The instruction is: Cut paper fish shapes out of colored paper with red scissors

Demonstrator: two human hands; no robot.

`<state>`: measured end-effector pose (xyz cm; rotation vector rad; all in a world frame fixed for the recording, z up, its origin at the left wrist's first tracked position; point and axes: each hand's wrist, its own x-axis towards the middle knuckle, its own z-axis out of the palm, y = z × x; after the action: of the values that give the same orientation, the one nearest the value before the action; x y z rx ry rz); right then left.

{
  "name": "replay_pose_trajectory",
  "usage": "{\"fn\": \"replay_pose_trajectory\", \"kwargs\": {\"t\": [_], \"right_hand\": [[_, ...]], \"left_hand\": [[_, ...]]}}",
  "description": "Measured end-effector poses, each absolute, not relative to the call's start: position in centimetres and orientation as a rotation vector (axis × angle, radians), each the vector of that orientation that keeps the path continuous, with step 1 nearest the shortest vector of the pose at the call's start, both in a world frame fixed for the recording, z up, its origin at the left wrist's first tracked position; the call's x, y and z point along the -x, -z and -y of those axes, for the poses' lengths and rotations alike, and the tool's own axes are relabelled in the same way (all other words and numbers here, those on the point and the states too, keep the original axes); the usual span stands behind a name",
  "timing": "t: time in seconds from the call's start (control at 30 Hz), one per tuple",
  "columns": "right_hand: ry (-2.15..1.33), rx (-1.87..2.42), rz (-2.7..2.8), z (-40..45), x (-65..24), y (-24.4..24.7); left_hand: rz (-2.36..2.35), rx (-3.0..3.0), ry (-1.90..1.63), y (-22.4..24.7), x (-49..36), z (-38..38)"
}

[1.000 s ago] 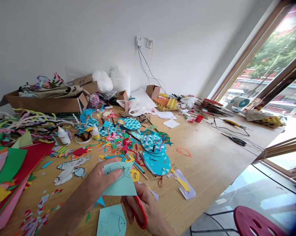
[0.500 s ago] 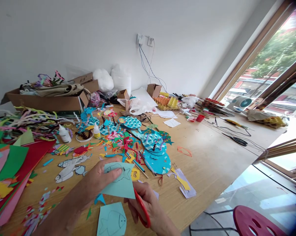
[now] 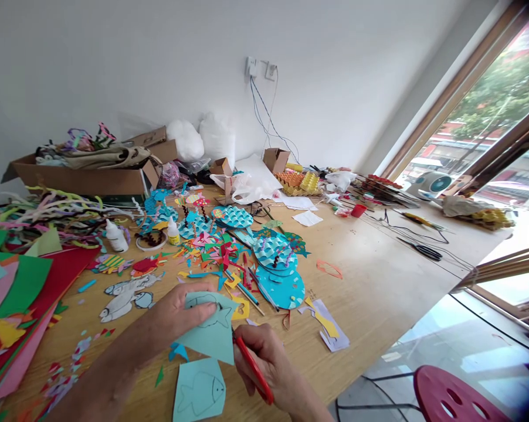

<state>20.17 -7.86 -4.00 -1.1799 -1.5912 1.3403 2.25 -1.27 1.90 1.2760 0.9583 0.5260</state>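
My left hand (image 3: 187,313) pinches a light blue-green sheet of paper (image 3: 207,340), thumb on top, with a fish outline drawn on it. In my right hand (image 3: 268,357) is a pair of red-handled scissors (image 3: 252,366), its blades at the sheet's right edge and mostly hidden. Below the held sheet, a second blue-green piece of paper (image 3: 202,390) with a drawn fish lies on the table. White fish cutouts (image 3: 121,302) rest left of my left hand. Blue round card pieces (image 3: 282,287) with paper fish and scales lie beyond my hands.
Coloured paper sheets (image 3: 31,293) are stacked at the left. Glue bottles (image 3: 115,236), paper scraps (image 3: 220,249) and pipe cleaners (image 3: 57,217) spread across the table. A cardboard box (image 3: 84,179) stands at the back left. Black scissors (image 3: 423,251) lie right; a red stool (image 3: 458,395) stands below.
The scissors and my right hand have shifted slightly right and down, and the blades now sit higher along the sheet's right edge. The held sheet has tilted a little.
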Motion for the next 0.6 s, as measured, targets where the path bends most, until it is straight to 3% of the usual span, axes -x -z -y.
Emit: {"fn": "replay_pose_trajectory", "kwargs": {"t": [0.3, 0.6], "right_hand": [[-1.196, 1.239, 1.738, 7.7, -20.4, 3.2], [-1.136, 1.295, 1.8, 7.7, -20.6, 2.9]], "left_hand": [[-1.133, -1.215, -0.592, -2.3, -2.3, 1.9], [-0.938, -1.329, -0.477, -2.2, -1.2, 0.6]]}}
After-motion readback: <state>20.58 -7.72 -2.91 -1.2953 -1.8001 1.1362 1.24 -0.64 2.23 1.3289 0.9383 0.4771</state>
